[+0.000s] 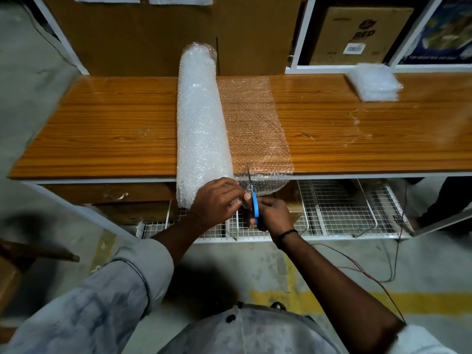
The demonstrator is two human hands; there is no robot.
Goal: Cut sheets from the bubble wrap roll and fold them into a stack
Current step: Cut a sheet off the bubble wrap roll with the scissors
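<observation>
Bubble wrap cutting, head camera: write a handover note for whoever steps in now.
Left hand: pinches the near edge of the unrolled sheet, beside the bubble wrap roll.
Right hand: grips the blue scissors, blades at that edge, pointing away.
Roll lies across the wooden table; sheet flat to its right.
Done: stack of folded sheets at the table's far right.
Left: cut this sheet free, fold, stack.

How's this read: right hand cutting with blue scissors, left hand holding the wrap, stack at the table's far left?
No. The head view shows the stack at the table's far right. Correct: right hand with blue scissors, left hand holding the wrap.
</observation>
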